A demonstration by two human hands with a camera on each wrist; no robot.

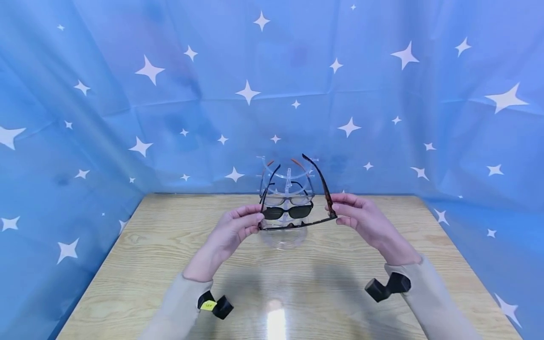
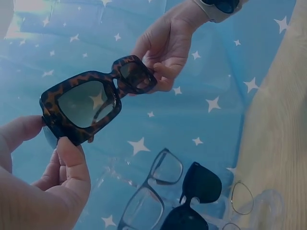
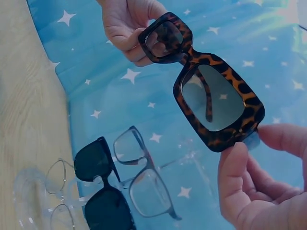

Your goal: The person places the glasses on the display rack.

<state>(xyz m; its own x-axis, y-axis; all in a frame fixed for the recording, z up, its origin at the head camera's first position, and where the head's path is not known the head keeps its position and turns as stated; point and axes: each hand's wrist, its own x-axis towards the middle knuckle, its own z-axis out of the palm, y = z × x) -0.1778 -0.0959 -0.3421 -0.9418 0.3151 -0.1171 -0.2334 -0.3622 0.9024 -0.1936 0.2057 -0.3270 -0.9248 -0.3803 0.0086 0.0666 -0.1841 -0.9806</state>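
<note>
A pair of tortoiseshell sunglasses (image 3: 218,100) with large square lenses is held up between both hands, its arms unfolded and pointing away towards the backdrop. My left hand (image 1: 231,231) pinches the left end of the frame near the hinge. At the opposite hinge, my right hand (image 1: 367,222) grips the frame between thumb and fingers. Behind them stands a clear display rack (image 1: 284,243), partly hidden by the sunglasses. It bears eyeglasses with clear lenses (image 3: 148,191), black sunglasses (image 1: 299,211) below those, and thin wire-rimmed glasses (image 2: 242,198) at the bottom.
The rack stands near the back of a light wooden table (image 1: 140,264). A blue curtain (image 1: 297,56) with white stars hangs behind the table and down both sides. Black devices (image 1: 387,285) are strapped on both sleeved wrists.
</note>
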